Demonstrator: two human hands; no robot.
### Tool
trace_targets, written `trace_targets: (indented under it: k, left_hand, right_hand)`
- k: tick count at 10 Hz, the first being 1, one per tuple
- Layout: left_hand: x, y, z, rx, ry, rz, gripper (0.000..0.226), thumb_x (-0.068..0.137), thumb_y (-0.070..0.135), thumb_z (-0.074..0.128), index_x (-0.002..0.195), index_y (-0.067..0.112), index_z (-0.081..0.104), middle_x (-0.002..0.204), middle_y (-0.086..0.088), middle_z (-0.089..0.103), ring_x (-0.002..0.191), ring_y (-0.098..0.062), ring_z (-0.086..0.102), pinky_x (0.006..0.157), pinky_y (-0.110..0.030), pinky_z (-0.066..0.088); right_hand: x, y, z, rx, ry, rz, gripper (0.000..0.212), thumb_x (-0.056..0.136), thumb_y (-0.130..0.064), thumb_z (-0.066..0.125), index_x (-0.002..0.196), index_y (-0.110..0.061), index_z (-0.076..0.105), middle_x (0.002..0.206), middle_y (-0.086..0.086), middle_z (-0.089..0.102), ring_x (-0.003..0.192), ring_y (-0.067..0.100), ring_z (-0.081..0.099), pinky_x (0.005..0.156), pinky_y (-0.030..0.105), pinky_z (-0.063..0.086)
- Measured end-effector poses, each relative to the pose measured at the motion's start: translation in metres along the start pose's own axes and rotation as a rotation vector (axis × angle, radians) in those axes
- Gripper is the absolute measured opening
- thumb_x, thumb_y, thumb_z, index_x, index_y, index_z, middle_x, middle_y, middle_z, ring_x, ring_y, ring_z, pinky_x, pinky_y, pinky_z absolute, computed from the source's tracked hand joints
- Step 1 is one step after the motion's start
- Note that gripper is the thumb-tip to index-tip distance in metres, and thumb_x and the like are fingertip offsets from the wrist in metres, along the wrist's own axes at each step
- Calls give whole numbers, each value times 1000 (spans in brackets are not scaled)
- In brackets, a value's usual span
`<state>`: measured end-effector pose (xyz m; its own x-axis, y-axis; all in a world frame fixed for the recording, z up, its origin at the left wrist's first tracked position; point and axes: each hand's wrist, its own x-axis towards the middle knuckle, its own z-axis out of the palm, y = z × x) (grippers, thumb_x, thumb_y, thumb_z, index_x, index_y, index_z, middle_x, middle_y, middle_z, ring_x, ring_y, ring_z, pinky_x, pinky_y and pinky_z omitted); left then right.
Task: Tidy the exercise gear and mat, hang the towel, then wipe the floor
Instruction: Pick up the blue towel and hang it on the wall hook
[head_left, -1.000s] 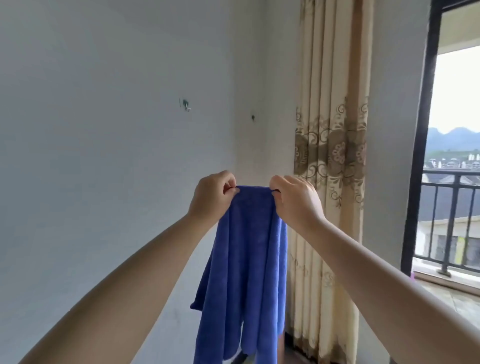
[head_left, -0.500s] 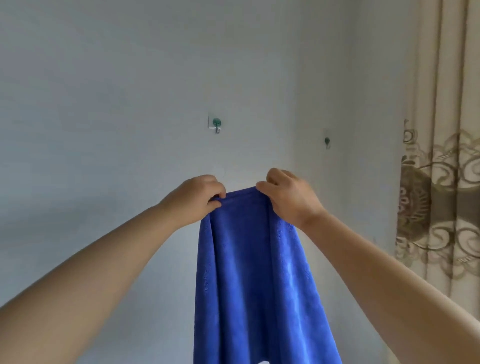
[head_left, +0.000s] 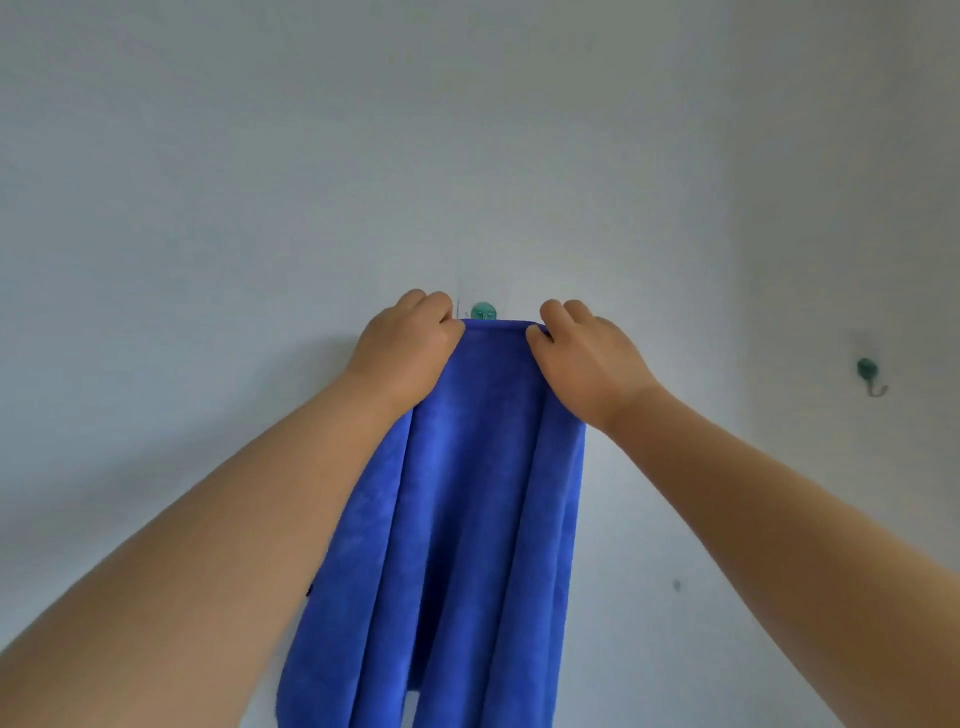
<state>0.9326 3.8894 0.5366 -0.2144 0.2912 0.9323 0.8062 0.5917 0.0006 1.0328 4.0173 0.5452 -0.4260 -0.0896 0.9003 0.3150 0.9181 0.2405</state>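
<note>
A blue towel (head_left: 467, 493) hangs in long folds from its top edge, held up against the white wall. My left hand (head_left: 405, 353) pinches the top edge at its left end and my right hand (head_left: 587, 358) pinches it at the right end. A small green wall hook (head_left: 484, 310) shows just above the towel's top edge, between my two hands. The lower part of that hook is hidden behind the towel.
A second green wall hook (head_left: 868, 375) is fixed to the wall at the far right, with nothing on it. The white wall (head_left: 260, 208) fills the rest of the view, with a corner line near the right side.
I have moved closer to the wall and raised the towel, so its top edge now sits right under the hook. The curtain has left the view.
</note>
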Motion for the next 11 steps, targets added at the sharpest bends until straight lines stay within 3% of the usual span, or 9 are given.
trace_targets:
  k: [2,4,5,6,7,8,9,10,11]
  left_hand:
    - [46,7,29,164,14,-36,36,98,8,26,119,3,54,126,-13,46,97,-19,39,76,-29,26]
    - [41,5,56,31,0,-100,30,91,-2,40,113,-1,60,113,-14,53,103,-27,48,76,-36,42]
    - [31,10,58,-7,-44,-165,23,91,2,41,84,2,63,76,-3,50,84,-26,49,68,-33,37]
    - [13,22,57,18,-106,-241,26,90,3,39,72,10,55,64,2,43,79,-26,49,66,-28,33]
    - [-30,34,50,116,-138,-317,30,92,1,38,113,-2,59,96,-11,59,105,-34,53,79,-36,42]
    - [-99,42,42,339,-277,-349,32,91,2,42,121,-2,54,118,-19,55,111,-34,50,85,-37,44]
    - [-188,50,30,568,-368,-212,27,71,1,73,97,1,69,99,-17,68,93,-32,65,69,-31,53]
    - [-292,61,10,565,-644,-434,41,95,18,47,135,7,46,146,-13,40,138,-28,34,107,-38,33]
    - [-400,69,-21,585,-820,-648,46,100,24,33,144,10,30,156,-7,23,146,-25,15,115,-41,19]
  right_hand:
    - [36,25,40,153,-2,91,31,101,-18,24,118,-5,45,68,-16,12,86,18,31,76,28,26]
    - [22,36,66,255,-39,61,30,99,-15,27,119,-5,47,68,-9,20,86,19,31,75,27,26]
    - [6,35,70,205,-127,-17,32,95,-6,33,123,-6,49,99,10,43,87,20,29,75,29,27]
    - [-15,33,74,146,-213,-78,30,91,-5,39,116,-6,56,101,12,43,89,24,39,72,29,27]
    - [-50,26,77,183,-96,-135,13,74,4,59,85,1,66,88,21,59,82,36,56,64,32,29]
    - [-102,6,79,226,19,-112,11,51,3,68,61,0,64,69,18,64,62,34,63,53,34,45]
    - [-166,-35,75,341,-99,-132,30,64,-13,56,87,-1,71,96,21,68,92,37,66,77,48,52]
    - [-242,-90,70,517,-438,-153,46,94,-26,38,136,-8,44,147,18,35,140,33,27,112,51,21]
    - [-329,-150,60,599,-718,-217,52,99,-35,30,147,-17,22,157,7,14,146,28,7,117,48,8]
